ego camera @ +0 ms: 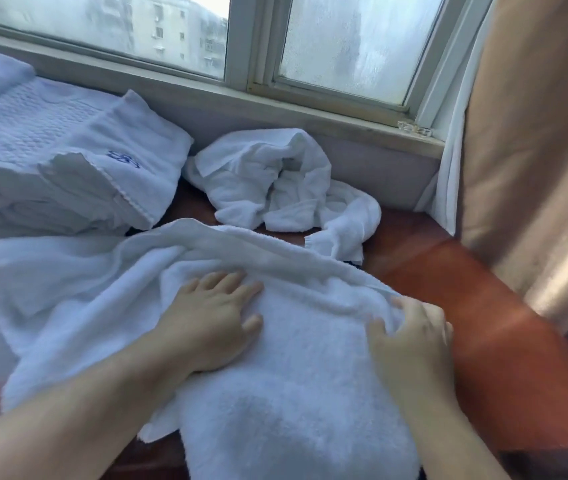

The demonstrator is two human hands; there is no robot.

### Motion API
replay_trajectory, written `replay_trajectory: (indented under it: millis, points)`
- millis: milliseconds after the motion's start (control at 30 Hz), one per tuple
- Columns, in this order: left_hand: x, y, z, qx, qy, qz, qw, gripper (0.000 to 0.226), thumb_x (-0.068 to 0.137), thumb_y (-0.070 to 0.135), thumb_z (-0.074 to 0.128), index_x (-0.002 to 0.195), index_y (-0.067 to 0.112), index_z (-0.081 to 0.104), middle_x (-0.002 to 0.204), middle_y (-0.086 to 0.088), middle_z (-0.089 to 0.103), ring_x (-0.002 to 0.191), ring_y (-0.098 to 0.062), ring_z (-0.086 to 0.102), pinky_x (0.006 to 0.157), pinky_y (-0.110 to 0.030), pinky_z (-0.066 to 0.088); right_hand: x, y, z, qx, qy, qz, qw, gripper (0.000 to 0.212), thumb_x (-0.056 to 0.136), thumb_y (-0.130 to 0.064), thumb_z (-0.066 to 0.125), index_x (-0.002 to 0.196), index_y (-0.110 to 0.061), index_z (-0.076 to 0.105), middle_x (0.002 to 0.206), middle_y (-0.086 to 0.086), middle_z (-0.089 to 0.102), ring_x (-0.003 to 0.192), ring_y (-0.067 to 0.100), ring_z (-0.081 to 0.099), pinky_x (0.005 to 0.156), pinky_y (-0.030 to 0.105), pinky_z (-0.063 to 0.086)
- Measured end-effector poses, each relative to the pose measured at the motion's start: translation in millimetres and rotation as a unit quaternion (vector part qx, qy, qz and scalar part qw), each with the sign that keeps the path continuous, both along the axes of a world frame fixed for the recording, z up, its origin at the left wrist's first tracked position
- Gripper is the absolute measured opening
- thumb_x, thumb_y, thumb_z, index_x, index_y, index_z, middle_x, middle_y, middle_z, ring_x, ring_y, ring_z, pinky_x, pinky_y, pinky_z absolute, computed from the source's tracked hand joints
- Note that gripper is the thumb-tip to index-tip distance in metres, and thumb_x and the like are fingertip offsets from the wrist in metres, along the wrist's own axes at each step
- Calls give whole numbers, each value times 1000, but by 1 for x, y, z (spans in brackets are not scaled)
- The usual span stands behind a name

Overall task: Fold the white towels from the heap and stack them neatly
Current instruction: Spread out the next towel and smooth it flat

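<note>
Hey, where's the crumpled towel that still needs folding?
In the head view the crumpled towel lies centre-back against the wall under the window, just right of the folded stack and beyond the spread towel.

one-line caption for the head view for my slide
Left hand presses flat on a white towel while the right hand grips its edge; crumpled heap and folded stack behind.

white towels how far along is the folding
Done: a stack of folded white towels sits at the left. In hand: a large white terry towel, left hand pressing it flat, right hand gripping its edge. Left: the crumpled heap of white towels behind it.
</note>
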State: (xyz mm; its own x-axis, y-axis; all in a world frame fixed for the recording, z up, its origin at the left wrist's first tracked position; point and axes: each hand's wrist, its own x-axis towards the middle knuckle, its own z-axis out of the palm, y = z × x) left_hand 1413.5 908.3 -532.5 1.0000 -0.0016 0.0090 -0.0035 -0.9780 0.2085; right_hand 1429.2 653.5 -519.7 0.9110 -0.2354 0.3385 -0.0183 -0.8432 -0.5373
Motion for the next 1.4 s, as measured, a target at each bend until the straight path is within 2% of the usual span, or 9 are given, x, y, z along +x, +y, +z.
replay_trajectory:
  millis: [167, 267, 367, 500, 767, 900, 1067, 1267, 1400]
  points:
    - [9, -3, 12, 57, 95, -13, 994, 63, 99, 53, 25, 158, 39, 6, 168, 1, 0, 153, -25, 3, 122, -48, 10, 28, -38, 4, 9, 160, -96, 982, 64, 94, -49, 47, 144, -9, 47, 147, 21, 41, 135, 40, 32, 111, 45, 31]
    - [25, -15, 35, 75, 130, 15, 989, 53, 94, 38, 40, 145, 28, 32, 154, -5, 31, 137, -30, 32, 109, -47, 32, 31, -46, 8, -8, 164, -49, 985, 31, 94, -47, 47, 96, -27, 71, 117, 15, 61, 114, 39, 45, 96, 41, 40]
    - [35, -48, 37, 27, -10, -43, 999, 26, 96, 42, 38, 115, 27, 48, 133, -1, 52, 117, -24, 45, 94, -39, 37, 24, -50, 8, 20, 112, 79, 990, 43, 89, -37, 60, 54, -16, 48, 62, 4, 55, 75, 30, 50, 64, 37, 37]
    - [36, -79, 8, -90, -35, -157, 983, 53, 97, 61, 31, 148, 44, 32, 156, 18, 33, 143, -11, 25, 117, -32, 19, 10, -64, 5, 135, 104, 220, 960, 21, 79, -47, 75, 94, -35, 67, 90, -13, 73, 81, 6, 67, 66, 23, 51]
    - [45, -68, -4, -113, -42, -127, 985, 69, 91, 66, 20, 155, 39, 21, 160, 21, 24, 146, -7, 17, 118, -30, 14, 17, -51, 3, 449, 194, 378, 786, 77, 81, -8, 77, 147, -23, 42, 132, 17, 64, 122, 34, 62, 101, 44, 51]
    - [46, -67, -6, -127, -48, -122, 983, 63, 95, 61, 26, 155, 40, 21, 160, 22, 24, 146, -6, 16, 117, -30, 14, 19, -40, 9, 362, 209, 344, 841, 27, 90, -15, 74, 116, -10, 68, 113, 11, 74, 109, 30, 70, 91, 41, 59]
    - [45, -65, -7, -128, -48, -127, 982, 63, 96, 62, 26, 155, 41, 22, 160, 24, 23, 146, -5, 16, 116, -29, 13, 24, -32, 5, 234, 12, 258, 937, 44, 75, -62, 65, 97, -25, 71, 104, -6, 72, 96, 4, 68, 77, 16, 52]
    - [47, -65, -9, -125, -44, -126, 983, 64, 94, 64, 25, 155, 45, 18, 159, 27, 20, 145, -3, 14, 116, -30, 13, 52, -51, 23, 453, 151, 240, 845, 50, 84, -61, 66, 111, -20, 74, 108, 9, 76, 103, 30, 73, 79, 51, 60]
    - [48, -66, -10, -99, -38, -114, 988, 67, 93, 66, 24, 155, 45, 13, 162, 23, 17, 147, -6, 12, 119, -34, 12, 47, -58, 21, 280, 273, 365, 845, 44, 86, -27, 77, 127, -23, 64, 122, 7, 71, 119, 29, 65, 102, 55, 49]
